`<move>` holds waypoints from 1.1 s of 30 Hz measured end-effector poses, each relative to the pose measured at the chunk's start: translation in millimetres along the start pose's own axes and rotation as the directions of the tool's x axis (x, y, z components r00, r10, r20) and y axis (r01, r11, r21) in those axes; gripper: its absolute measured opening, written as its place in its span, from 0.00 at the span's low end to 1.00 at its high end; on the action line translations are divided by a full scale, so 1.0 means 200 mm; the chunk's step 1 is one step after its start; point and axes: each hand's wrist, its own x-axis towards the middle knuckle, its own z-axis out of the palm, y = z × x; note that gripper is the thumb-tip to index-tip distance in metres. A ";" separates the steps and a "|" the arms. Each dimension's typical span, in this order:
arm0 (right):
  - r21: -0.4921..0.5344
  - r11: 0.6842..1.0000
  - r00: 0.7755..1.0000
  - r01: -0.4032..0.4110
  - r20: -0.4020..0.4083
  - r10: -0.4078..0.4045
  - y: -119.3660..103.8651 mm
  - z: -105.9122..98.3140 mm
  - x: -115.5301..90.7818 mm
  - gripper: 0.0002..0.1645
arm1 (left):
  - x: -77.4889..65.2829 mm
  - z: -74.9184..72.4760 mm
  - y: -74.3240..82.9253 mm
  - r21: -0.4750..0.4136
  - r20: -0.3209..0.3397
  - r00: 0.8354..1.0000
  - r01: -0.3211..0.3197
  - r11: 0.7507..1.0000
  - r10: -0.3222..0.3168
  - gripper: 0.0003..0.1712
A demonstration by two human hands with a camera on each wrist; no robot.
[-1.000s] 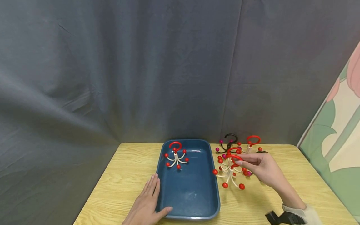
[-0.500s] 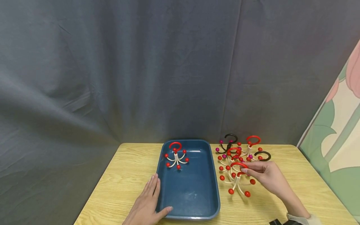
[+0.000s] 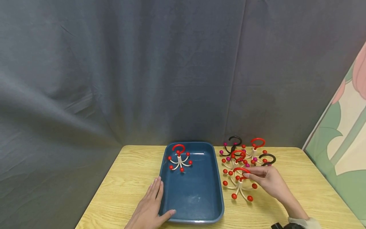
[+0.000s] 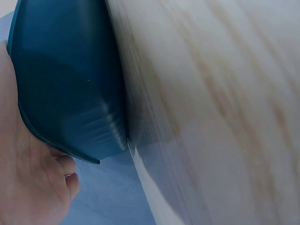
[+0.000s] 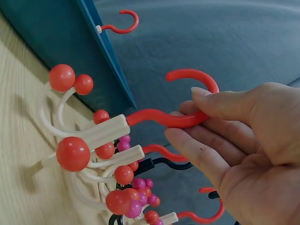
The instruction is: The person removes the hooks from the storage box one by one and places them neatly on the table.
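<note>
My right hand point(image 3: 268, 181) pinches the red hook of a white hook hanger point(image 5: 105, 133) whose curved arms end in red balls. It hangs upright just right of the tray, low at the table; whether its balls touch the wood I cannot tell. Fingers straight, my left hand point(image 3: 148, 205) rests along the left rim of the blue tray point(image 3: 192, 194), thumb over the near rim. Inside that tray, at the far left, stands a matching white hanger point(image 3: 179, 161) with a red hook. The left wrist view shows the tray's outer wall point(image 4: 70, 70) beside the palm.
Behind the held hanger several more are bunched: a black one point(image 3: 233, 149) with pink balls, a white one point(image 3: 254, 153) with a red hook, and another black hook point(image 3: 268, 156). A dark curtain point(image 3: 183, 79) hangs behind the wooden table point(image 3: 123, 178).
My right hand has moved the held hanger right and nearer to me, away from the tray's edge, then slightly back left. The left hand has stayed put.
</note>
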 end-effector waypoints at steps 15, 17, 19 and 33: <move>-0.023 1.000 1.000 -0.012 0.000 0.012 0.05 0.01 0.00 0.18 | 0.00 0.00 0.00 0.003 0.007 1.000 0.006 1.000 -0.006 0.70; -0.019 1.000 1.000 -0.018 0.011 0.018 0.05 0.01 0.00 0.19 | 0.00 0.00 0.00 0.002 -0.003 1.000 -0.003 1.000 0.003 0.69; -0.013 1.000 1.000 -0.017 0.016 0.017 0.05 0.00 0.00 0.19 | 0.00 0.00 -0.01 0.002 -0.014 1.000 -0.013 1.000 0.013 0.69; 0.044 0.999 1.000 -0.005 0.024 0.004 0.04 0.01 0.00 0.21 | -0.01 0.01 -0.01 0.008 -0.037 0.999 -0.035 0.999 0.036 0.67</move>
